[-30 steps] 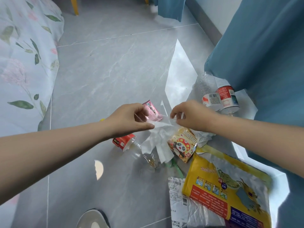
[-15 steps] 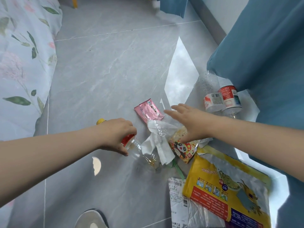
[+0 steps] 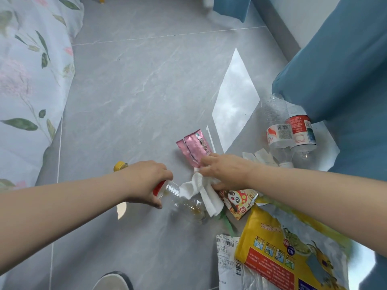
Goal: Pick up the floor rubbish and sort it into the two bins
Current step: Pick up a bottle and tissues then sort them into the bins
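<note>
Just left of the frame's centre, the left hand (image 3: pixel 146 181) has its fingers curled round a clear plastic bottle with a yellow cap and a red label (image 3: pixel 184 204). The bottle lies on its side on the grey marble-patterned tile floor (image 3: pixel 146 91), with its cap poking out past the wrist.

Right beside it, at centre, the right hand (image 3: pixel 226 170) pinches a crumpled white paper tissue (image 3: pixel 201 191) between thumb and curled fingers. The tissue hangs over the bottle's body. The fingertips (image 3: pixel 206 162) also touch the lower end of a shiny pink foil wrapper (image 3: pixel 193 148) lying just above.

Below the right hand is a torn red-and-yellow snack wrapper printed with a panda (image 3: pixel 238 203). Lower right lie a large yellow plastic bag with printed pictures (image 3: pixel 293 254) and, next to it, a white packet with barcodes (image 3: pixel 227 256).

At the right edge, two clear plastic bottles with red-and-white labels (image 3: pixel 291 133) lie side by side against a blue curtain (image 3: pixel 335 70), with a scrap of white paper (image 3: pixel 261 156) near them.

A pale floral bedsheet (image 3: pixel 27 80) fills the upper left. The toe of a white shoe (image 3: pixel 113 282) shows at the bottom edge.
</note>
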`<state>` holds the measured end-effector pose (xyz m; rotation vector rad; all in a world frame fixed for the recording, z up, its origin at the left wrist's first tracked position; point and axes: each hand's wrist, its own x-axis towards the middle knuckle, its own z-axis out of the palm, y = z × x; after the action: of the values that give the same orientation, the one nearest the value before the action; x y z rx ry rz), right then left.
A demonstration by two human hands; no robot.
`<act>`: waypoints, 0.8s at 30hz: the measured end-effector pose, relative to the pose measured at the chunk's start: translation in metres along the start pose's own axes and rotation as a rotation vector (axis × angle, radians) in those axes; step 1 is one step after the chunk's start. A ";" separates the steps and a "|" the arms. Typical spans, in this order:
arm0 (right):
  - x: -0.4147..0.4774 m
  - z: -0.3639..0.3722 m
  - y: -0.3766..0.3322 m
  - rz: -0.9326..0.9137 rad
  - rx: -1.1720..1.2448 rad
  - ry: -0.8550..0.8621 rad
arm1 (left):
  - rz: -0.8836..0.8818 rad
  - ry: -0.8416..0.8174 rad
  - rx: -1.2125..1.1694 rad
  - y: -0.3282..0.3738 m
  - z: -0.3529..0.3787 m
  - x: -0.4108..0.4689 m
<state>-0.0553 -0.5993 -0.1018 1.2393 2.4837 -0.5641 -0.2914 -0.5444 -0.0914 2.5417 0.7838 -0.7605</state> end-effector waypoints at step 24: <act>0.047 -0.025 0.022 0.789 0.525 0.162 | -0.035 0.031 -0.078 -0.004 0.005 -0.002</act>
<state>-0.0673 -0.5429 -0.1048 2.3564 1.7412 -0.9259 -0.2970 -0.5448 -0.0948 2.4819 0.8526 -0.6895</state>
